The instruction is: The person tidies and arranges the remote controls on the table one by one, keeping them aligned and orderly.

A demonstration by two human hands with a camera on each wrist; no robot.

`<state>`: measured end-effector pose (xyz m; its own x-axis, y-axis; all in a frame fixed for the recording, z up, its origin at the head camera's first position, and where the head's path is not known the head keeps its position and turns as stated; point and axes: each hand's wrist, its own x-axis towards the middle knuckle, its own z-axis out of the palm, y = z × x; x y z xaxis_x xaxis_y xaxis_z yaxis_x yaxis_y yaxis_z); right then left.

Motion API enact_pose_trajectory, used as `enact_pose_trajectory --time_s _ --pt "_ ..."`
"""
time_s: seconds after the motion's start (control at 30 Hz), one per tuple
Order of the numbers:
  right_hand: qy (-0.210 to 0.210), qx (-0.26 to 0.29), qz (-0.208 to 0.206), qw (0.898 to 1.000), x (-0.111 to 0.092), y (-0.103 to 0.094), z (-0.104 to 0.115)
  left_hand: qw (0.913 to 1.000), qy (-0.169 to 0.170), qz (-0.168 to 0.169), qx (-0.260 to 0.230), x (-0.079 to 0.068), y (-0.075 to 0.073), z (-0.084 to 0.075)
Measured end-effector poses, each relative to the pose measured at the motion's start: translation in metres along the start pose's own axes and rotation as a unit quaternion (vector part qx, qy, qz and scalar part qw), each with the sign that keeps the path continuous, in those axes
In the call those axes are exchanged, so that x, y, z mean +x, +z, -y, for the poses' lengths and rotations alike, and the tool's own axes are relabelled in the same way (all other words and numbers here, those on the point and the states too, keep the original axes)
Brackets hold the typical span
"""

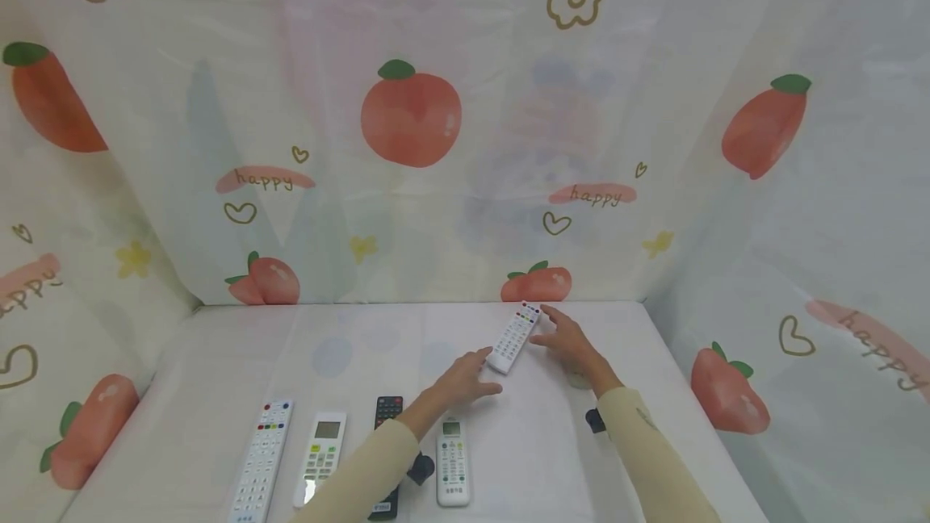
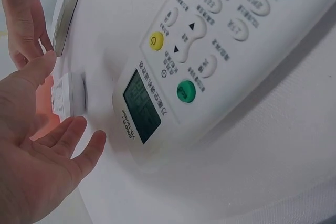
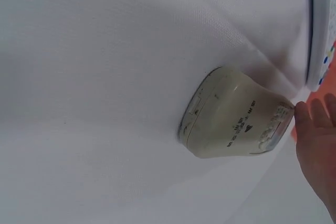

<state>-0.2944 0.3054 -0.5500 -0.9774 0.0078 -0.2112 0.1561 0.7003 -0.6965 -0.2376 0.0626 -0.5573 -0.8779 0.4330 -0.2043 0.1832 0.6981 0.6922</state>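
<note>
A white remote control (image 1: 514,337) with small coloured buttons lies slanted at the far part of the table, between my two hands. My left hand (image 1: 465,382) is at its near end, fingers spread and fingertips close to its edge. Beyond its other side, my right hand (image 1: 570,341) reaches toward the upper end with loosely bent fingers. Neither hand curls round it. Partly hidden under the right wrist is a beige remote control (image 3: 236,116), and the right fingertips overlap its far end in the right wrist view. A white air-conditioner remote (image 2: 210,61) fills much of the left wrist view.
Along the near left lie a long white remote (image 1: 261,458), a white remote with a screen (image 1: 322,454) and a black remote (image 1: 389,408) partly behind the left forearm. The air-conditioner remote (image 1: 453,466) is right of them. Patterned cloth walls (image 1: 436,224) enclose the white table (image 1: 240,345).
</note>
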Motion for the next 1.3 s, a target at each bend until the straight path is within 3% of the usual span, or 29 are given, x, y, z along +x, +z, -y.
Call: enact_pose_trajectory --time_s 0.37,0.63,1.07,1.3 --pt "0.007 -0.035 0.026 0.999 0.017 0.001 0.003 0.9998 -0.017 -0.006 0.003 0.007 0.001 0.002" --pt "-0.04 -0.077 0.038 0.995 0.032 0.001 0.006 0.9999 -0.004 -0.009 0.007 0.014 0.004 0.001" --pt "-0.024 -0.097 0.076 0.992 0.033 -0.005 0.02 0.9996 -0.01 -0.006 0.024 0.016 0.002 0.0" --pt "-0.024 -0.085 0.073 0.993 0.037 -0.002 0.016 0.9995 -0.008 -0.011 0.03 0.017 0.003 0.001"
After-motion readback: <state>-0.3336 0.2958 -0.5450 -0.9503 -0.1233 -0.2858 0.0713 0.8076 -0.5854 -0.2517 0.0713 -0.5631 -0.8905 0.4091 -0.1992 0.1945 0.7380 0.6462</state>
